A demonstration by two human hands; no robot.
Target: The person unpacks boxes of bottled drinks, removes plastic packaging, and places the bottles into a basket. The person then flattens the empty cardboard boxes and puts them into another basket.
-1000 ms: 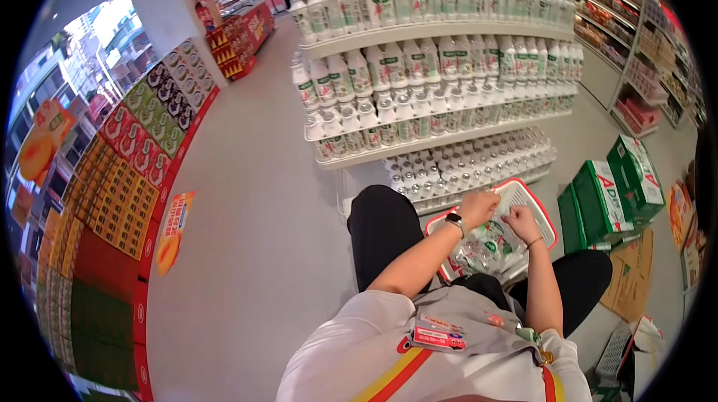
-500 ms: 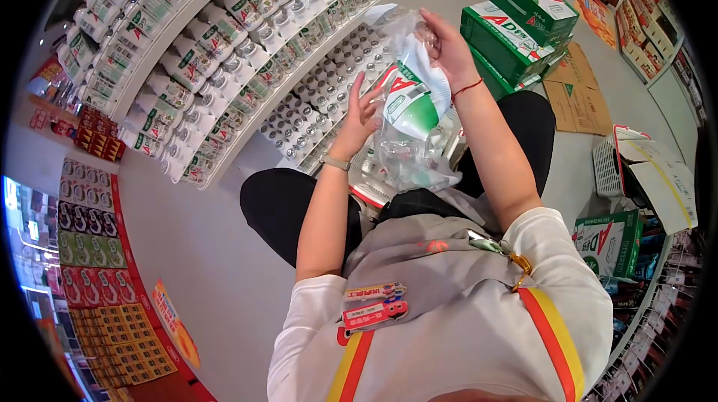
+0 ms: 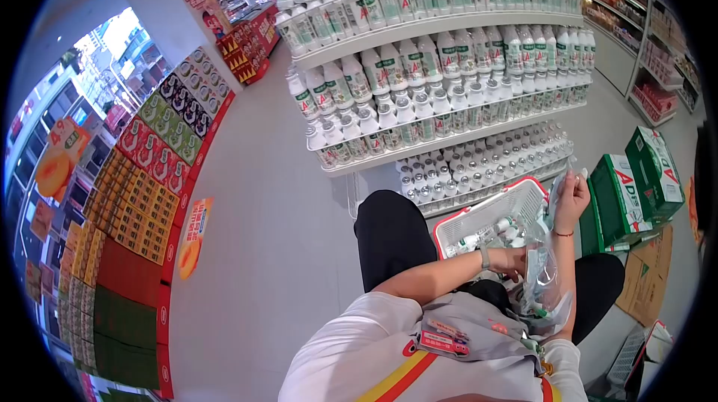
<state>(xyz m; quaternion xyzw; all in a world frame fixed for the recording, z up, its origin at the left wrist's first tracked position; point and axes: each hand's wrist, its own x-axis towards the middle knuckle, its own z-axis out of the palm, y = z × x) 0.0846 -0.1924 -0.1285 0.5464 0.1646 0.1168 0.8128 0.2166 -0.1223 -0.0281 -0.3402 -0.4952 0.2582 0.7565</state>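
Note:
My right hand [image 3: 572, 196], with a red string at the wrist, is closed on the top of a clear plastic bag [image 3: 540, 278]. The bag hangs down along my right forearm. My left hand [image 3: 510, 261], below a wristwatch, is against the bag's near left side; its fingertips are hidden by the plastic. Just beyond the hands is a white basket [image 3: 467, 224] with a red rim, holding several small white bottles [image 3: 490, 234].
Ahead stand curved shelves [image 3: 449, 24] packed with white bottles. Green cartons [image 3: 621, 196] are stacked at the right, beside flattened cardboard [image 3: 645, 275]. Stacked boxed goods [image 3: 138, 204] line the left. Another basket [image 3: 627, 357] lies at the lower right.
The view has swung left. My left hand has dropped from the bag's upper part to its side near the basket. My right hand has closed on the bag's top; the green-and-white packaging has left view.

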